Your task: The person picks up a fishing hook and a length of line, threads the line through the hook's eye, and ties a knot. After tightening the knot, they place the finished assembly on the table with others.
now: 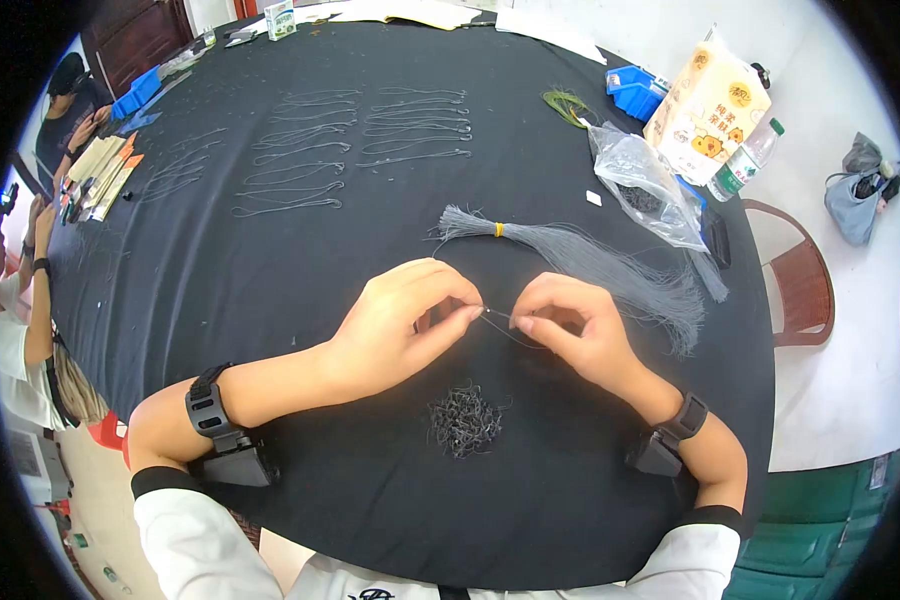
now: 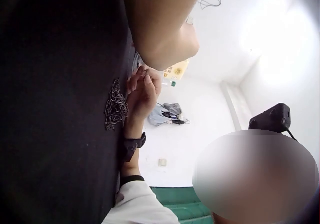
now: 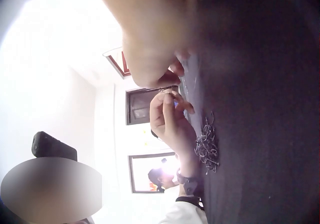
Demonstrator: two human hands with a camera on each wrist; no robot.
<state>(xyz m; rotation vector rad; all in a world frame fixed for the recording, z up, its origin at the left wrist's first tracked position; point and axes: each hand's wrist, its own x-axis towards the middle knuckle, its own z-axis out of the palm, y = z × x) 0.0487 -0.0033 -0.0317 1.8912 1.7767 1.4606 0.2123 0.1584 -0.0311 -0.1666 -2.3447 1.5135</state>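
My left hand [image 1: 410,312] pinches one end of a thin grey line [image 1: 511,333] between thumb and forefinger, with a tiny bright spot at the fingertips. Across a small gap, my right hand [image 1: 582,325] pinches the same line, which bows slightly between the two hands. What small piece sits inside the left fingertips I cannot tell. Below the hands lies a heap of small dark hooks [image 1: 465,421] on the black cloth. Beyond the right hand spreads a long bundle of grey line [image 1: 600,262], tied near one end with a yellow band [image 1: 498,230].
Looped lines [image 1: 295,165] lie in rows on the black-covered table [image 1: 370,530]. A plastic bag [image 1: 645,195], tissue pack [image 1: 708,108], bottle [image 1: 748,162] and blue bin [image 1: 636,93] stand at the right. Other people sit at the left edge beside some paper packets [image 1: 100,172].
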